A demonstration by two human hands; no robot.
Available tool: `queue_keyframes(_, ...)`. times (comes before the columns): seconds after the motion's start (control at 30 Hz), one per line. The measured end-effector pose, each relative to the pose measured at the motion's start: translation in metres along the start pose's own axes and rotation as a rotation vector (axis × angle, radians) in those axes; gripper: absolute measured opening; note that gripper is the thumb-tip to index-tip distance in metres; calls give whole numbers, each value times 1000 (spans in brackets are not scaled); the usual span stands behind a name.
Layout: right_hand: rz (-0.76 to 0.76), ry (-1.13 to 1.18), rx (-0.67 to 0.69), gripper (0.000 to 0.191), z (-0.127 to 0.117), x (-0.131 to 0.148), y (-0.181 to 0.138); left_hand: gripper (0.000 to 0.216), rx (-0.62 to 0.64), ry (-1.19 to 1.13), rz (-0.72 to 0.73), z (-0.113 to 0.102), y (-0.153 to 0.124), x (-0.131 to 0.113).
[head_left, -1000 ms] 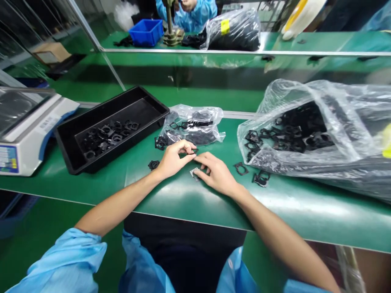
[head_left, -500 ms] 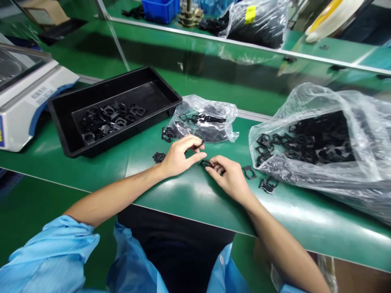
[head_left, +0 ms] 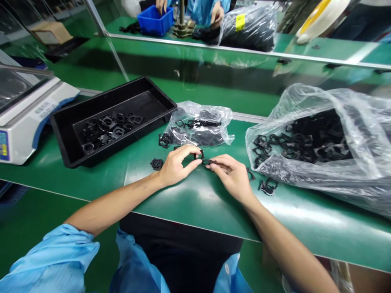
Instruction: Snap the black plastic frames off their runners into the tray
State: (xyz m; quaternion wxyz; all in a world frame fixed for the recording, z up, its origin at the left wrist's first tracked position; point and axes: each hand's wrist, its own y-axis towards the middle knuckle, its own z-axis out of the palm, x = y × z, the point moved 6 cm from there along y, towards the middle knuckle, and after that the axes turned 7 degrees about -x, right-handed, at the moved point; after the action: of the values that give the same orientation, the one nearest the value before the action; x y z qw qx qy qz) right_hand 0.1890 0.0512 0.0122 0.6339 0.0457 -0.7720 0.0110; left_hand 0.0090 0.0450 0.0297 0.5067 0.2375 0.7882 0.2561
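My left hand (head_left: 174, 166) pinches a small black ring-shaped part (head_left: 200, 154) between thumb and fingertips. My right hand (head_left: 232, 175) holds a flat black plastic bracket (head_left: 209, 162) by its edge, and the two parts sit very close together. Similar loose brackets lie on the green bench top (head_left: 195, 195), one (head_left: 157, 164) left of my left hand and another (head_left: 268, 186) right of my right hand. A small clear bag of black parts (head_left: 198, 126) lies just beyond my hands. A large clear bag (head_left: 308, 99) spills many more at the right.
A black tray (head_left: 122, 95) holding several brackets stands at the left, beside a white weighing scale (head_left: 27, 118). A metal rail runs behind the bench. Across it, a co-worker's hands (head_left: 217, 14) work near a blue crate (head_left: 154, 22) and a bagged black load (head_left: 249, 30).
My hands have drawn closer together, bringing the two held parts nearly level. The right hand has lifted its bracket from the bench since the earliest frame. The view has shifted slightly.
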Motion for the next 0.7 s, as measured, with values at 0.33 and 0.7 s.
queue_keyframes(0.33, 262, 271, -92, 41, 0, -10, 2, 23, -66, 200, 172, -8, 4, -12)
queue_keyframes(0.7, 248, 361, -55, 39, 4, -1, -1, 22, 30, 158, 264, 3, -1, -21)
